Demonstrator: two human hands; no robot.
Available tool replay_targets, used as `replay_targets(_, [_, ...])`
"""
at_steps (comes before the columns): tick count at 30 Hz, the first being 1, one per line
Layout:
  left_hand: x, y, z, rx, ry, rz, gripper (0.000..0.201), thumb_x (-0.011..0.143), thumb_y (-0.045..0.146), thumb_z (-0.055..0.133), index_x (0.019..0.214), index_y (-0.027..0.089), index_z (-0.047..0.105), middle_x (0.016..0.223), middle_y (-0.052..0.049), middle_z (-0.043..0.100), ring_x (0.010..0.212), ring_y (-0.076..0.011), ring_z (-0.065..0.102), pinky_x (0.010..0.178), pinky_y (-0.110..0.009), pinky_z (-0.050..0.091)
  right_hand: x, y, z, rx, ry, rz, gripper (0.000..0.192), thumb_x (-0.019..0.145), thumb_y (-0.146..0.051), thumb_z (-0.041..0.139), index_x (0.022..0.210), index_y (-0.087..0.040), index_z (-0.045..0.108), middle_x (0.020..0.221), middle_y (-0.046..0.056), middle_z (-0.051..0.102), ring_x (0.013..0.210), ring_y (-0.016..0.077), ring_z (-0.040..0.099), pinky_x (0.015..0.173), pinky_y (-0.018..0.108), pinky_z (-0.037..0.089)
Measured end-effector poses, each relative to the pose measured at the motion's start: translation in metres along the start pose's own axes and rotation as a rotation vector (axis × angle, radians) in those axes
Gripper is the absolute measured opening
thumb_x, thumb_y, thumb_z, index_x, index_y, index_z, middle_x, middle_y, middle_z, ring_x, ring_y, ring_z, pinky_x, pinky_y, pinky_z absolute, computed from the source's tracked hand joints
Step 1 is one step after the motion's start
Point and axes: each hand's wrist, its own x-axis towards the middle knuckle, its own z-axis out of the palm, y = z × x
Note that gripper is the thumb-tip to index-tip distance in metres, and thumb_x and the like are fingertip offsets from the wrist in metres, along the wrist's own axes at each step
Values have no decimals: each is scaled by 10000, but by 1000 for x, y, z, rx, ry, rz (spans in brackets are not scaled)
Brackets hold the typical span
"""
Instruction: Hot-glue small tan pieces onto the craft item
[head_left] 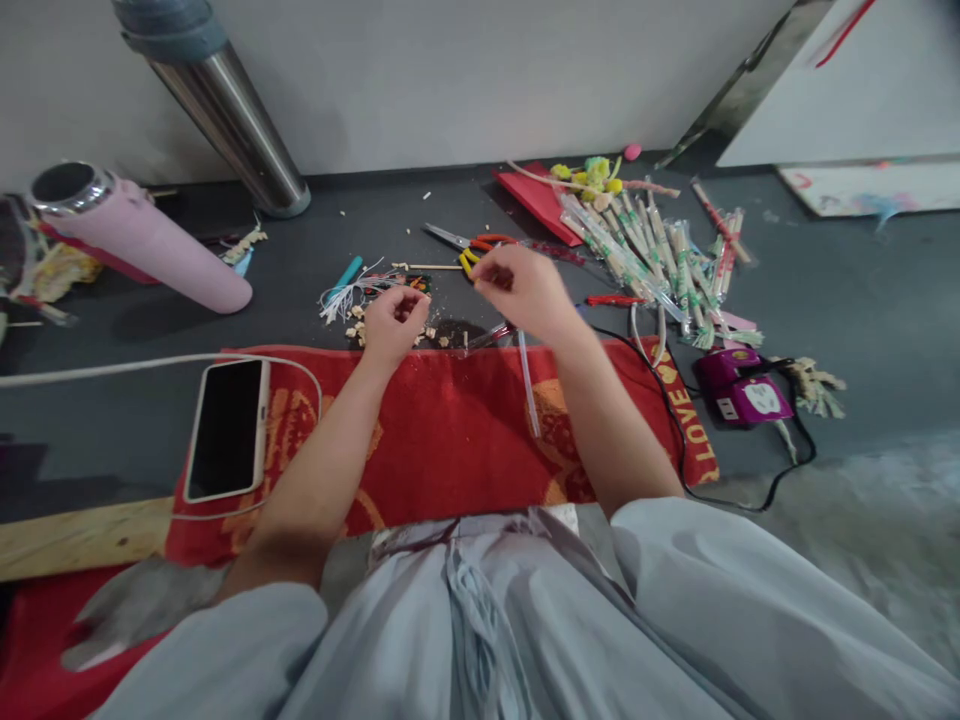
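On the dark surface (862, 300) both hands pinch something too small to identify, so left hand (390, 322) should steady while right hand (525, 288) works above the scraps (358, 328).

Both hands work over the far edge of a red towel (450, 430) on the dark counter (862, 300): the left hand (391, 322) is curled just above a scatter of small pale beads (358, 330), and the right hand (521, 288) has its fingertips pinched together beside yellow-handled pliers (471, 258). A smartphone (227, 428) lies on the towel's left end, a pile of wrapped sticks (652, 255) lies right of the hands, and a pink flask (139, 235) lies at far left.
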Motion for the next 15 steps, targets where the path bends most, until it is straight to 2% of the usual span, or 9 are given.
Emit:
replay_targets(3, [0,-1,1,-23,4,-10,99,739,282,621,746,185,640,637,5,611,534,-86,499,488,-222,396,-8,10,-34,-332,-14,135,169,806,-151,523,879,-166,675,866,85,673,821,211,601,771,361,467])
replay_targets(6, [0,0,1,-19,-1,-10,98,739,283,623,743,187,639,633,5,610,536,-88,502,492,-226,401,-23,21,-51,-606,-97,254,275,797,-127,513,1025,-139,667,959,128,669,955,274,599,845,416,457])
replay_targets(9, [-1,2,0,-18,-4,-1,108,730,293,627,731,185,637,620,5,605,527,-91,497,485,-232,400,-38,26,-51,-706,-202,295,397,776,-190,600,1168,-130,627,1062,161,649,1050,319,572,898,448,443])
replay_targets(12, [-1,3,0,-27,-8,7,110,728,296,627,732,187,637,627,1,609,537,-97,509,497,-239,416,-46,27,-44,-782,-214,353,449,799,-253,593,1224,-107,596,1130,218,614,1076,361,550,865,466,449])
replay_targets(15, [-1,1,0,-6,-25,12,107,744,297,618,758,193,636,644,1,615,558,-103,528,515,-242,433,-47,27,-38,-794,-224,353,447,808,-243,567,1234,-107,588,1124,227,610,1079,377,542,847,472,455])
